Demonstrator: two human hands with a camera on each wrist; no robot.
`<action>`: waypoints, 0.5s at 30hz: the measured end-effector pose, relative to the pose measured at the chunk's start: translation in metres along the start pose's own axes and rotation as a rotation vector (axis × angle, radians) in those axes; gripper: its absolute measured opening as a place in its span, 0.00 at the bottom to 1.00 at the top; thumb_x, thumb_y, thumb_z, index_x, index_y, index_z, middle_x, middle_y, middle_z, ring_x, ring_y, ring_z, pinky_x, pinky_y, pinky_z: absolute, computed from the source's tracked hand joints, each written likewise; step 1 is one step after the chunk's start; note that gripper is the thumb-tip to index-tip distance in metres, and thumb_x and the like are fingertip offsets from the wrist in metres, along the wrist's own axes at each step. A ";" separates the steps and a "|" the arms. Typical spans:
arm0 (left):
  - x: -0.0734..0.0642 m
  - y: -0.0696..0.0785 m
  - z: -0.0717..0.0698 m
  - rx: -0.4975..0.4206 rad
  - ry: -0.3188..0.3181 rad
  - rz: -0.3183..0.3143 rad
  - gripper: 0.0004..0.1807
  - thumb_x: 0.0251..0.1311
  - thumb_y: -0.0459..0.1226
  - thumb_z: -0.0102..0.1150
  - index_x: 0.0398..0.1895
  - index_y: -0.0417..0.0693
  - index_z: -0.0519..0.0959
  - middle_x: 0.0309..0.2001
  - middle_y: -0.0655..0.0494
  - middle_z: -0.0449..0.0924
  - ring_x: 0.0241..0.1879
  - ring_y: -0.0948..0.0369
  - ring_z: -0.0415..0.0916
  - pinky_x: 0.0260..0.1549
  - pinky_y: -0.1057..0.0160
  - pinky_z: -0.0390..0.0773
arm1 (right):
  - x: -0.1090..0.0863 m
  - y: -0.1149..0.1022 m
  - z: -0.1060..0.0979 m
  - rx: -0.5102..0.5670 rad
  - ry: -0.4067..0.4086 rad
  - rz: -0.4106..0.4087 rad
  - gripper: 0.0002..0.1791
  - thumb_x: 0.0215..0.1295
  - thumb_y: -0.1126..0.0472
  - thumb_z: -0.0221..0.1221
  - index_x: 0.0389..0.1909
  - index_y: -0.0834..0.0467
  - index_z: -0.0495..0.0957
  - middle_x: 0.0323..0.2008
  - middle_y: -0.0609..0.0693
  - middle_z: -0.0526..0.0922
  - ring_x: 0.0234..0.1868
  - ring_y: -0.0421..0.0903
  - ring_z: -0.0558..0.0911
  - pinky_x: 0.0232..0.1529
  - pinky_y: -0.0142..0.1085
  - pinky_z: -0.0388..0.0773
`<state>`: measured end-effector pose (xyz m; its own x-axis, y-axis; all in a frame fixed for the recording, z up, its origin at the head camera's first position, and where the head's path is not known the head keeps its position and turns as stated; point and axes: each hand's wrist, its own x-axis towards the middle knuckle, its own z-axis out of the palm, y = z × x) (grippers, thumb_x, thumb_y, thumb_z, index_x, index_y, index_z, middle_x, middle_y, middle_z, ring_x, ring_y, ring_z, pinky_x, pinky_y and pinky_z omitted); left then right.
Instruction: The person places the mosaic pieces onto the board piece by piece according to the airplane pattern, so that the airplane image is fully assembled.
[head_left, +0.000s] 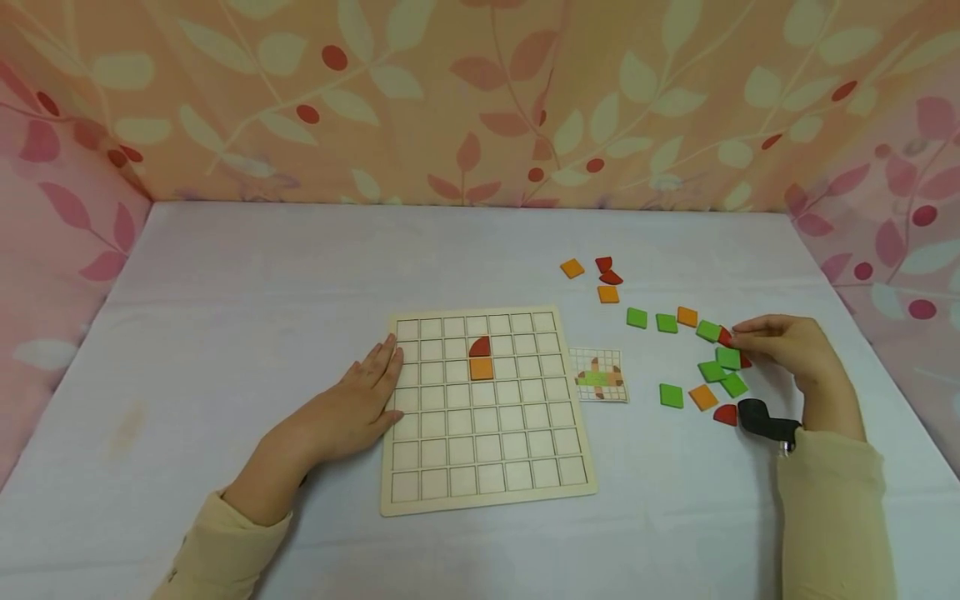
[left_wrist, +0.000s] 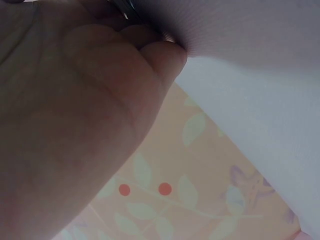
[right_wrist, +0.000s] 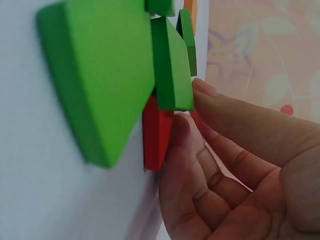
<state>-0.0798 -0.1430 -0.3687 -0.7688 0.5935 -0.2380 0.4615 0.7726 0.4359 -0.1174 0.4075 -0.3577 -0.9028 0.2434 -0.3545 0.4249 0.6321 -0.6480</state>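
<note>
A wooden grid board [head_left: 420,503] lies on the table. In it an orange square tile [head_left: 482,368] sits directly below a red quarter-circle tile [head_left: 481,347]. My left hand [head_left: 345,408] rests against the board's left edge, fingers extended; the left wrist view shows mostly its palm side [left_wrist: 95,105]. At the right, my right hand [head_left: 798,354] pinches a red tile [head_left: 725,337] by its edge among the scattered pieces. In the right wrist view the thumb and fingers of this hand [right_wrist: 235,170] reach behind a green tile [right_wrist: 172,70], which hides most of the pinched piece.
Several green squares [head_left: 671,396], orange squares [head_left: 703,397] and red tiles [head_left: 725,415] lie loose right of the board, some overlapping. A pattern card [head_left: 600,392] lies by the board's right edge. A black device [head_left: 765,422] is at the right wrist. Patterned curtains [head_left: 480,108] border the table.
</note>
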 end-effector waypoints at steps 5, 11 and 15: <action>0.000 0.001 0.000 -0.002 0.001 0.003 0.39 0.69 0.39 0.48 0.71 0.29 0.41 0.73 0.36 0.29 0.72 0.43 0.32 0.65 0.41 0.45 | 0.005 -0.004 0.003 -0.049 -0.034 -0.009 0.34 0.57 0.46 0.65 0.54 0.69 0.71 0.26 0.34 0.80 0.48 0.55 0.65 0.52 0.63 0.58; -0.001 0.000 0.000 -0.009 -0.007 0.000 0.39 0.69 0.40 0.47 0.72 0.29 0.39 0.73 0.37 0.27 0.72 0.44 0.31 0.66 0.42 0.44 | 0.005 -0.006 0.005 -0.084 -0.037 -0.013 0.34 0.57 0.49 0.66 0.54 0.70 0.70 0.26 0.38 0.81 0.42 0.52 0.70 0.49 0.56 0.62; -0.001 -0.001 0.000 -0.012 -0.006 0.003 0.39 0.69 0.40 0.47 0.72 0.30 0.39 0.73 0.36 0.27 0.72 0.43 0.31 0.66 0.42 0.44 | 0.005 -0.006 0.008 -0.083 -0.019 -0.025 0.31 0.58 0.52 0.66 0.53 0.69 0.70 0.25 0.36 0.80 0.33 0.44 0.75 0.43 0.44 0.68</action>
<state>-0.0791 -0.1441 -0.3690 -0.7649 0.5969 -0.2422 0.4583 0.7685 0.4466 -0.1235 0.3993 -0.3607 -0.9115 0.2129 -0.3520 0.3942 0.6967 -0.5993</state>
